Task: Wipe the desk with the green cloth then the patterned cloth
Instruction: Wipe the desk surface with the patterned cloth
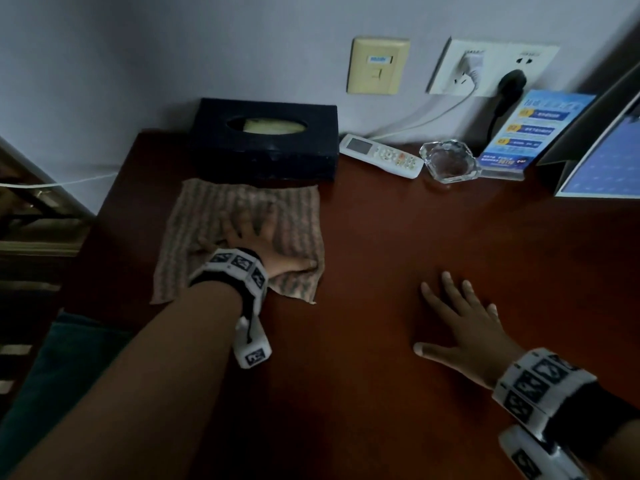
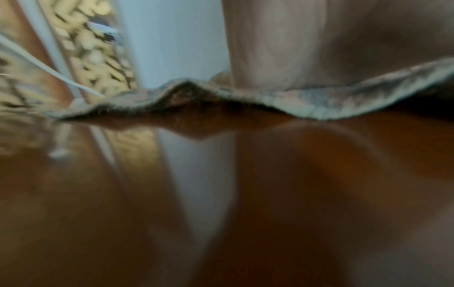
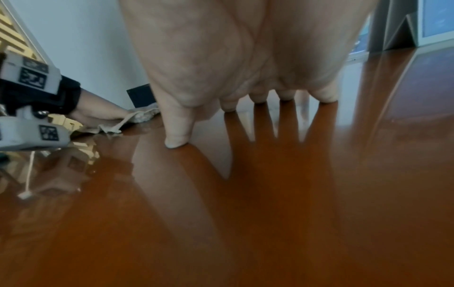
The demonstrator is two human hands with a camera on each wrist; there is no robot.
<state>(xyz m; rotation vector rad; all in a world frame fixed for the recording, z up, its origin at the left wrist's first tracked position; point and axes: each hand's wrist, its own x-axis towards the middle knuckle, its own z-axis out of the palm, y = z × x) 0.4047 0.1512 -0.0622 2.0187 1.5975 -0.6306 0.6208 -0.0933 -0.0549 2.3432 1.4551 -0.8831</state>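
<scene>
Left hand (image 1: 263,244) flat, fingers spread, pressing patterned cloth (image 1: 207,216) on desk (image 1: 381,393), far left, just near of black tissue box (image 1: 266,140). Right hand (image 1: 460,327) flat, splayed on bare wood. Blue leaflet (image 1: 530,129) text unreadable.

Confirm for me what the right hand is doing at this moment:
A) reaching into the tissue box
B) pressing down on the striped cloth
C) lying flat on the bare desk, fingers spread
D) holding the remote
C: the right hand lies palm-down with its fingers spread on the bare desk, holding nothing, while the left hand is the one pressing on the striped cloth.
</scene>
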